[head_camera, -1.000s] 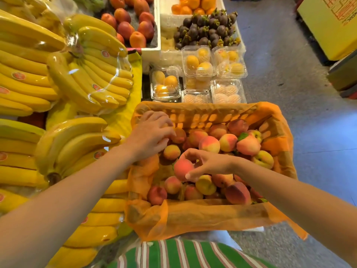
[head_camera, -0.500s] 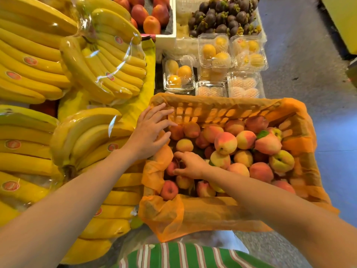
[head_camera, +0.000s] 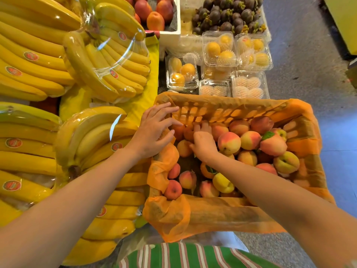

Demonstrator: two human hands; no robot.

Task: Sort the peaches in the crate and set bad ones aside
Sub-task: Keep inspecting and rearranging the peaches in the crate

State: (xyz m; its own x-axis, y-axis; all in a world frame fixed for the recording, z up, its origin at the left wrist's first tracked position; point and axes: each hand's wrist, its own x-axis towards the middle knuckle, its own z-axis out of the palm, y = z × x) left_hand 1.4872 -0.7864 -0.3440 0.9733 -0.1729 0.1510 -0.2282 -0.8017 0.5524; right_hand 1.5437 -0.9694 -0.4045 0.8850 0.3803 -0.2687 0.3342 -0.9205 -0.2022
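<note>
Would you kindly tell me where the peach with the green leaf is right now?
In the head view, the leafy peach lies atop the pile on the right side of the crate, near its right wall, right of the right hand.

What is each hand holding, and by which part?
Left hand, fingers spread, rests on the crate liner at its left edge, holding nothing. The right hand has its fingertips buried among the peaches; whether they grip one cannot be told.
</note>
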